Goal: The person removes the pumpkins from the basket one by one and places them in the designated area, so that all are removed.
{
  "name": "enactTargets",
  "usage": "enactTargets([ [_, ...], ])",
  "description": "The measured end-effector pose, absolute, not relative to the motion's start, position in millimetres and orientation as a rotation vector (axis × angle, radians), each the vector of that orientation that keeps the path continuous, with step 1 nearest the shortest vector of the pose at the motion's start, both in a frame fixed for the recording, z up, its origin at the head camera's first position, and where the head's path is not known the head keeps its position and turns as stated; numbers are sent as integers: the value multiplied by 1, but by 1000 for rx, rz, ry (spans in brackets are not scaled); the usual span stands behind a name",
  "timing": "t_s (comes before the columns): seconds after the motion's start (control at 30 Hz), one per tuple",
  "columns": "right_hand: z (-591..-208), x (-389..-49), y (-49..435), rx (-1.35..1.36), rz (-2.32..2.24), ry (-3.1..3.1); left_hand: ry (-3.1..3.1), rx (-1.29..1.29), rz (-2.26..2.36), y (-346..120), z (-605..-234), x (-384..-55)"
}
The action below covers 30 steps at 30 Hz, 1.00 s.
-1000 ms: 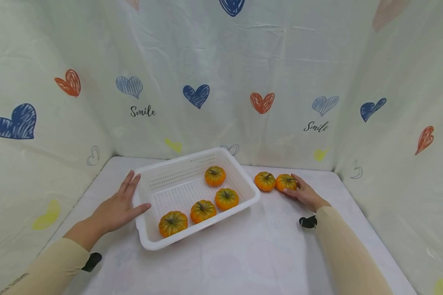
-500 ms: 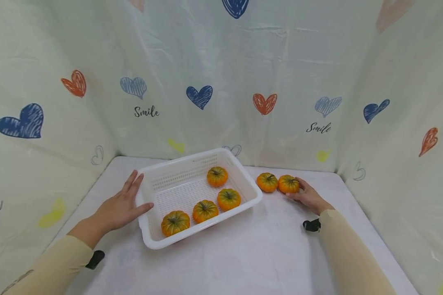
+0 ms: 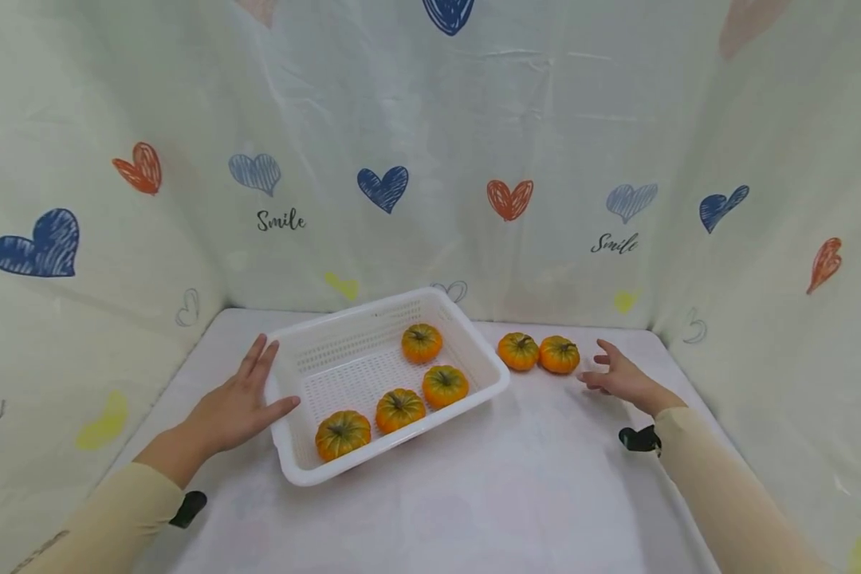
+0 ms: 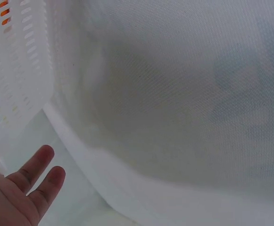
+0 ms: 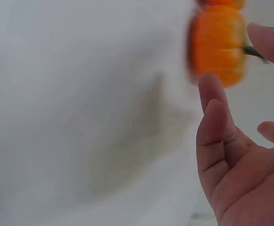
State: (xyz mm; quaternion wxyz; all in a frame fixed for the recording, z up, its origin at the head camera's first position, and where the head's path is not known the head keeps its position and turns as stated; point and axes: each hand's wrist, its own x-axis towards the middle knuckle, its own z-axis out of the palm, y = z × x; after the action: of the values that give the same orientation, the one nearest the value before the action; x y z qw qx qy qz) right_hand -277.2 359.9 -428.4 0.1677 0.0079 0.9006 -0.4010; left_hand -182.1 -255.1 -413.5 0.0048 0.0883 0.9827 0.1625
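Note:
A white plastic basket point(image 3: 391, 434) with slotted walls stands at an angle on the table. Inside it are several small orange pumpkins; one pumpkin point(image 3: 422, 343) sits toward the back and the others line the front wall. My left hand point(image 3: 233, 406) rests at the basket's left end with its fingers spread and the thumb over the rim. Right of the basket, two more pumpkins stand side by side, the nearer-to-basket pumpkin point(image 3: 518, 351) and the outer pumpkin point(image 3: 560, 355). My right hand point(image 3: 624, 379) is just right of the outer pumpkin, fingers apart and holding nothing.
The table point(image 3: 488, 494) has a white cover. A pale curtain point(image 3: 430, 247) printed with hearts hangs behind the table and along both sides. The basket's back corner stands close to the rear curtain.
My right hand has let go of the outer pumpkin and drawn back to the right, its fingers spreading. The left hand stays at the basket, and the pumpkins stay in place.

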Motion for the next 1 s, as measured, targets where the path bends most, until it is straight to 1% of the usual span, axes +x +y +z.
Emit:
enactTargets([
  [0.1,-396,-274,358,-66,-1085,2635,3087,270,502,-255,-414,-181],
  [0.2,-364,-276,343,-153,-1088,2702,3085,275,494,-256,-414,-180],
  [0.3,-339,-282,316,-241,-1131,2721,3083,299,497,-257,-412,-180],
  [0.43,-323,-290,264,-378,-1105,2700,3081,324,514,-256,-410,-181],
  [0.6,-313,-301,198,-569,-990,2604,3075,312,502,-256,-410,-183],
  [0.73,-312,-314,156,-626,-948,2561,3065,292,503,-255,-410,-183],
  [0.87,-325,-325,122,-629,-946,2519,3064,281,518,-256,-410,-181],
  [1.0,-345,-330,100,-594,-915,2492,3070,281,530,-255,-410,-180],
])
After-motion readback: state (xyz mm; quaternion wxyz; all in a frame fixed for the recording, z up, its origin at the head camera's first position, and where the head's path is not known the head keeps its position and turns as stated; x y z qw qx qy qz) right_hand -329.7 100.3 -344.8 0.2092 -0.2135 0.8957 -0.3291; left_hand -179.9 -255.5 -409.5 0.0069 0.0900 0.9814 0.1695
